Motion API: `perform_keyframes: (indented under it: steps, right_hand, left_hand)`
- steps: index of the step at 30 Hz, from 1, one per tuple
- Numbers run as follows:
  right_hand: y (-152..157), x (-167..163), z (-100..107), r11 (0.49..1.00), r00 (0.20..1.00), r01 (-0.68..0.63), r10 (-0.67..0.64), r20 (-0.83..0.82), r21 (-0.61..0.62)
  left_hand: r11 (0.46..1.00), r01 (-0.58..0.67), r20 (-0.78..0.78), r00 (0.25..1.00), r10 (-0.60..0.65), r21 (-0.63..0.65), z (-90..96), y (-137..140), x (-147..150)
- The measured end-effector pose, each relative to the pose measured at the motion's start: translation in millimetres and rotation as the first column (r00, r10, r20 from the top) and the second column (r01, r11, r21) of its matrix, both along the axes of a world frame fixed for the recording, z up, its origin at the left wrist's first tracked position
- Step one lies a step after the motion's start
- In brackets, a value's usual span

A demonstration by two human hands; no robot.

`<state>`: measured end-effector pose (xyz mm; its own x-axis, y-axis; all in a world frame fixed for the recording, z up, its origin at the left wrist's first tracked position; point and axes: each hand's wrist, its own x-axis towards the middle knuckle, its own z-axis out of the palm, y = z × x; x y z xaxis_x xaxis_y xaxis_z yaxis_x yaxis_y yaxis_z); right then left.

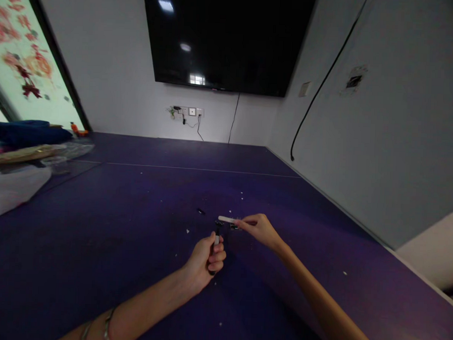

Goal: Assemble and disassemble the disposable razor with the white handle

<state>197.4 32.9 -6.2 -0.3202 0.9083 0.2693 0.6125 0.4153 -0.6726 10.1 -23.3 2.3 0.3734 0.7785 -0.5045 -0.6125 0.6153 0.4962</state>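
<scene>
My left hand [207,258] is closed around a slim black-and-grey handle [216,239], which points away from me. At its far end sits a small dark head [219,223], too small to make out. My right hand [259,229] pinches a thin white stick [226,219] with a rounded end. The stick lies almost level, just above the dark head; whether they touch I cannot tell. Under my right fingertips is a small dark piece [234,227], partly hidden. A short black piece [200,211] lies on the purple surface [134,246] beyond my left hand.
White scraps [187,231] are scattered over the surface. Blue cloth [30,132], a white bag [16,187] and an orange object [78,130] lie at the left. A television [227,41] hangs on the back wall; a black cable [322,89] hangs along the right wall.
</scene>
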Motion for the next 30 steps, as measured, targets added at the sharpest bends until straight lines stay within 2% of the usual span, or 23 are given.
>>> perform_keyframes:
  steps: [17, 22, 26, 30]
  right_hand:
    - [-2.6, -0.9, 3.9, 0.999, 0.999, 0.032, -0.032, 0.007, 0.030]
    - [-2.6, 2.4, 4.6, 0.999, 0.999, -0.038, 0.038, -0.003, -0.005]
    - [-1.4, 5.0, 3.2, 1.000, 1.000, 0.010, -0.010, 0.003, 0.022]
    - [-1.3, 5.9, 3.9, 0.999, 0.999, -0.034, 0.034, -0.021, -0.002]
  left_hand:
    - [0.999, 0.020, -0.046, 0.999, -0.018, 0.029, 4.3, -6.8, 4.3]
    - [0.999, 0.004, -0.034, 0.999, -0.003, 0.039, 4.5, -6.1, 3.1]
    - [0.999, 0.004, -0.028, 1.000, -0.003, 0.039, 3.4, -5.0, 2.1]
    - [0.998, 0.010, -0.011, 1.000, -0.009, 0.063, 2.4, -4.3, 1.8]
